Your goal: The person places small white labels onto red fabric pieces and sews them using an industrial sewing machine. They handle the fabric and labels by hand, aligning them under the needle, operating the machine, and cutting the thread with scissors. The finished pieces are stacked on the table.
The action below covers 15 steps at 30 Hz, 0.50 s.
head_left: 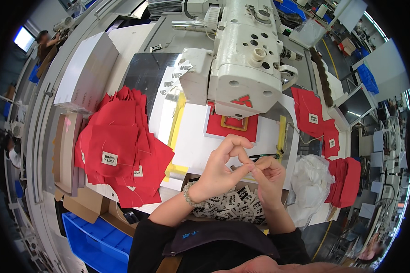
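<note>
1. Left hand (222,172) and right hand (270,179): fingertips of the 2 meet, thumbs and forefingers bent into a pinch. Can't tell if anything is gripped between them, too small.
2. Label box (190,179): heaped with loose black-and-white labels (230,204), just below both hands. Forearms and dark apron (218,237) hide parts of it.
3. Long cardboard tray (67,157): left, beside the pile of red fabric pieces (114,145).
4. Blue crate (98,243): lower left, partly behind the dark sleeve.
5. Clear plastic bag (310,186): crumpled, right; contents unreadable.
6. White sewing machine (246,68): top cut off; 1 red piece (214,125) under its head, partly covered.
</note>
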{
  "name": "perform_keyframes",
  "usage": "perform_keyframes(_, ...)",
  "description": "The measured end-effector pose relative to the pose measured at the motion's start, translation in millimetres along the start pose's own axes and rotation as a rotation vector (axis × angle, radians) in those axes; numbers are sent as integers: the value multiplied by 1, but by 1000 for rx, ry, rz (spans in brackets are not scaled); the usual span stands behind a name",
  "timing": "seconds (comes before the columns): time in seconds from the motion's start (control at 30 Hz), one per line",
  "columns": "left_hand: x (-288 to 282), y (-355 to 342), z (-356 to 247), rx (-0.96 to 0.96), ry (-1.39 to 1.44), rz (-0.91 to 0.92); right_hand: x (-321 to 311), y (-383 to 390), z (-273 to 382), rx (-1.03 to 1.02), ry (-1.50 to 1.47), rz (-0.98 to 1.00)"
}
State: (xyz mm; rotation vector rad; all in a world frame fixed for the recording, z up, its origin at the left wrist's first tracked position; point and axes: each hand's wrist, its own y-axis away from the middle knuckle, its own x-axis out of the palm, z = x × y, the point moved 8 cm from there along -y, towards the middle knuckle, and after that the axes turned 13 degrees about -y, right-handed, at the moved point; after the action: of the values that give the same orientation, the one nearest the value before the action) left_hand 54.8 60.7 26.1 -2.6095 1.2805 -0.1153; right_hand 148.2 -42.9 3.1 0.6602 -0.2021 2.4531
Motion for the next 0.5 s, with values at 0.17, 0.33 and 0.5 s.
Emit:
perform_keyframes(0.17, -4, 11, 8, -26, -17, -2, 10, -3, 6, 8, 171, 112)
perform_keyframes(0.33, -12, 12, 7, -88, -163, 41, 6, -2, 7, -46, 451, 211)
perform_keyframes(0.5, -17, 15, 11, -53, -302, -13, 3, 0, -1, 29, 162, 106)
